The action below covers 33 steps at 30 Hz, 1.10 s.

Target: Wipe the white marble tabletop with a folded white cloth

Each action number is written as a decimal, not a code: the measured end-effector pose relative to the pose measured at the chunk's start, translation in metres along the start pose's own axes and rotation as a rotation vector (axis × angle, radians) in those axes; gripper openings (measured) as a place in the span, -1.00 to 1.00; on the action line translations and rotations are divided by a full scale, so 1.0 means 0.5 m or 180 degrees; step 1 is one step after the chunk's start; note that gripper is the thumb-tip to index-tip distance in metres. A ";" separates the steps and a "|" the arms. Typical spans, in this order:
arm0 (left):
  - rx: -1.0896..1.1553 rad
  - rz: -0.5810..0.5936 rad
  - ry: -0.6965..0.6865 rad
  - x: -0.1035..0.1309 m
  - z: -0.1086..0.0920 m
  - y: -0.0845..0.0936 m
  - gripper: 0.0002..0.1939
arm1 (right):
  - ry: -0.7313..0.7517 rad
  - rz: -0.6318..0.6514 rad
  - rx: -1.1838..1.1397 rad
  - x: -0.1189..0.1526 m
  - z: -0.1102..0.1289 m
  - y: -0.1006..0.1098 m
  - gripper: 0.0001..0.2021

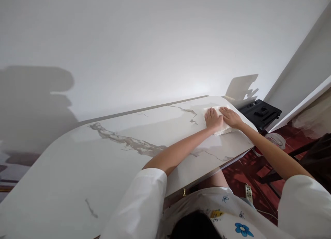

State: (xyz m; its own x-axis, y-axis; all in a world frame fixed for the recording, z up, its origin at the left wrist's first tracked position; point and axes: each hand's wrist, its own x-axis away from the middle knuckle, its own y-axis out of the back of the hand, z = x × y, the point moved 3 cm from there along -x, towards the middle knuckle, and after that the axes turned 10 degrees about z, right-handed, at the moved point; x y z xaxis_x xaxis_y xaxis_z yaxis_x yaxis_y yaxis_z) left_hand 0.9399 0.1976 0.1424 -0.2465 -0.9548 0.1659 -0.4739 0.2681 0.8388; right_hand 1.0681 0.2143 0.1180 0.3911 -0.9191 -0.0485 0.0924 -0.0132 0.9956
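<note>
A white cloth (pixel 221 131) with a wavy edge lies spread on the white marble-patterned table (pixel 124 173), near its right end. My left hand (pixel 213 118) presses down on the cloth, fingers stretched forward and thumb out to the right. Beside it, my right hand (pixel 231 117) rests flat on the cloth with its fingers pointing to the left. The two hands nearly touch at the thumbs. Part of the cloth is hidden beneath them.
A white wall (pixel 155 53) rises behind the table's far edge. Off the right end stands a black case (pixel 261 113). On the red tiled floor (pixel 239 173) are a power strip (pixel 248 193) and a clear plastic item (pixel 276 141). Dark wooden furniture (pixel 317 159) stands at right.
</note>
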 end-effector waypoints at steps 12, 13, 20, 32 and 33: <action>-0.0280 -0.0546 0.0233 -0.177 0.136 0.090 -0.45 | 0.0220 0.0135 -0.0105 -0.268 0.035 -0.011 -0.50; -0.0304 -0.0591 0.0251 -0.185 0.139 0.093 -0.45 | 0.0247 0.0155 -0.0137 -0.281 0.031 -0.013 -0.50; -0.0505 -0.0742 0.0343 -0.208 0.133 0.095 -0.46 | 0.0334 0.0261 -0.0259 -0.313 0.012 -0.018 -0.49; -0.0498 -0.0523 0.0067 -0.089 0.093 0.053 -0.45 | 0.0269 0.0051 -0.0068 -0.159 0.039 -0.014 -0.48; -0.0451 -0.0500 0.0056 -0.069 0.084 0.047 -0.45 | 0.0268 0.0061 -0.0072 -0.138 0.039 -0.014 -0.48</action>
State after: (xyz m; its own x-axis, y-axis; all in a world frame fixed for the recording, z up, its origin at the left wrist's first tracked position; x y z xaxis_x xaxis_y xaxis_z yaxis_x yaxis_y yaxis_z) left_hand 0.9016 0.2425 0.1346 -0.1636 -0.9859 0.0353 -0.3814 0.0963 0.9194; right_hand 1.0227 0.2701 0.1158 0.4684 -0.8828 -0.0370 0.1045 0.0137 0.9944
